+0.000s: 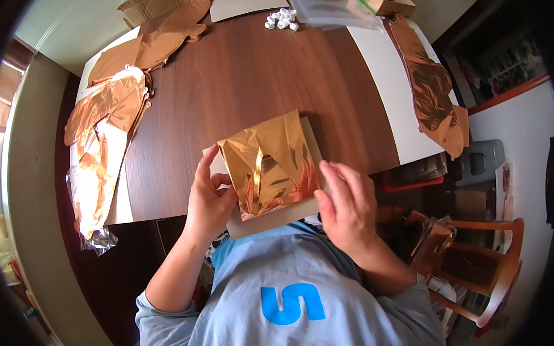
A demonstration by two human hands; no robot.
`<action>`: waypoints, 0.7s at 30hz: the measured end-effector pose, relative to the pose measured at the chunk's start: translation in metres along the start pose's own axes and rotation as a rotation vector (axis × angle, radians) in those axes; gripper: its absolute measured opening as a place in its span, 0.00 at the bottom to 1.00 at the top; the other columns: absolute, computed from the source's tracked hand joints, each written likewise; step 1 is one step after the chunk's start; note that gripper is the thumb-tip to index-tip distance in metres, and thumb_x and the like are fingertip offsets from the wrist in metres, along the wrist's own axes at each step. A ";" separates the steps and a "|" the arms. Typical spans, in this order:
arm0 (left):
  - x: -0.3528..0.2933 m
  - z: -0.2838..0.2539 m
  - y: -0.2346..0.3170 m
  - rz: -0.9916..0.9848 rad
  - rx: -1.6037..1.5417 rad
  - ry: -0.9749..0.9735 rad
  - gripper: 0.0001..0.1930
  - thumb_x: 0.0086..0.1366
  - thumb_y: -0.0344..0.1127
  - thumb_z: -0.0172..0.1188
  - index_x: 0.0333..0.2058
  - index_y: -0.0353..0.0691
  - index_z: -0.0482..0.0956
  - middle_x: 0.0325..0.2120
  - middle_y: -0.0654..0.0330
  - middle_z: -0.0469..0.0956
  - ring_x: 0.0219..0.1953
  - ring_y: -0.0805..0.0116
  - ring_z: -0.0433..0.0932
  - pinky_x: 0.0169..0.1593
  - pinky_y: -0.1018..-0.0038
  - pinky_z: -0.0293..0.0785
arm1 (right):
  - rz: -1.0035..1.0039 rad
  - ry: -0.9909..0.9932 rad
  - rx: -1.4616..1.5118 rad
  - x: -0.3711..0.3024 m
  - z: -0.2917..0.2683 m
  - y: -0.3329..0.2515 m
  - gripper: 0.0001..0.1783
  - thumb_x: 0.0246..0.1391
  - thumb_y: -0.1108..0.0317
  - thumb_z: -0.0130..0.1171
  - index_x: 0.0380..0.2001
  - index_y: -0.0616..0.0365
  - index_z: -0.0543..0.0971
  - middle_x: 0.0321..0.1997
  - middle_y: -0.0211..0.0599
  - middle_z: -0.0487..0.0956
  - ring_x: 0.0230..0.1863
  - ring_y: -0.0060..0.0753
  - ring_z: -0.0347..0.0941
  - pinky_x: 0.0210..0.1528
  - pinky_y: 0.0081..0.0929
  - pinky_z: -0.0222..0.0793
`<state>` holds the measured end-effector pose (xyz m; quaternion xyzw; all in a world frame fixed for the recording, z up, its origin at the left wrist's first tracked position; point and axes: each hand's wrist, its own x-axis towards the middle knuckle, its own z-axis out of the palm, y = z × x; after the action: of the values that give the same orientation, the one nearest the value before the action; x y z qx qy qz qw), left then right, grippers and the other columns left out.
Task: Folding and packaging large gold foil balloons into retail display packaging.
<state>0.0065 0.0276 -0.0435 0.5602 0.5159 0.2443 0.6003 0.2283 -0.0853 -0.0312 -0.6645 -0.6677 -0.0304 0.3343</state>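
Observation:
In front of my body a folded sheet of gold foil [276, 167], creased and shiny, lies over a pale card [247, 228]. The card sticks out past the foil at the near side and along the right. Beside the foil's left edge is my left hand [209, 198], its index finger stretched up along the edge and the other fingers bent, apart from each other. My right hand [349, 207] is at the right edge, fingers stretched and thumb spread apart, the tips at the foil and card. Their exact contact is hard to make out.
Flat copper-gold foil balloons [109, 128] lie along the table's left side, and more foil [426, 80] on the right. At the far edge are small white rolls [282, 18], clear plastic bags [333, 8] and cardboard [157, 4]. A wooden chair [501, 269] stands right of me.

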 end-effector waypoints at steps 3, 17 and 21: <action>0.003 -0.002 -0.009 0.068 0.010 0.003 0.41 0.60 0.16 0.52 0.70 0.41 0.46 0.36 0.54 0.78 0.36 0.73 0.79 0.36 0.79 0.77 | -0.071 -0.145 0.081 0.013 0.019 -0.012 0.33 0.58 0.61 0.59 0.65 0.62 0.66 0.66 0.52 0.64 0.65 0.56 0.62 0.64 0.48 0.58; -0.002 -0.007 0.007 -0.067 -0.214 -0.072 0.39 0.65 0.18 0.50 0.70 0.41 0.41 0.40 0.49 0.76 0.41 0.66 0.80 0.42 0.71 0.82 | -0.085 -0.385 -0.037 0.007 0.066 -0.014 0.47 0.57 0.46 0.57 0.71 0.59 0.54 0.76 0.53 0.49 0.76 0.57 0.44 0.73 0.57 0.38; 0.000 -0.011 0.009 -0.112 -0.378 -0.069 0.40 0.66 0.21 0.51 0.71 0.39 0.39 0.36 0.50 0.78 0.37 0.66 0.82 0.40 0.73 0.81 | -0.090 -0.367 -0.038 0.007 0.066 -0.014 0.46 0.57 0.46 0.57 0.71 0.59 0.55 0.76 0.52 0.50 0.76 0.56 0.44 0.73 0.57 0.37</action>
<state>-0.0005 0.0342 -0.0331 0.4158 0.4704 0.2837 0.7248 0.1895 -0.0491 -0.0733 -0.6343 -0.7460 0.0639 0.1924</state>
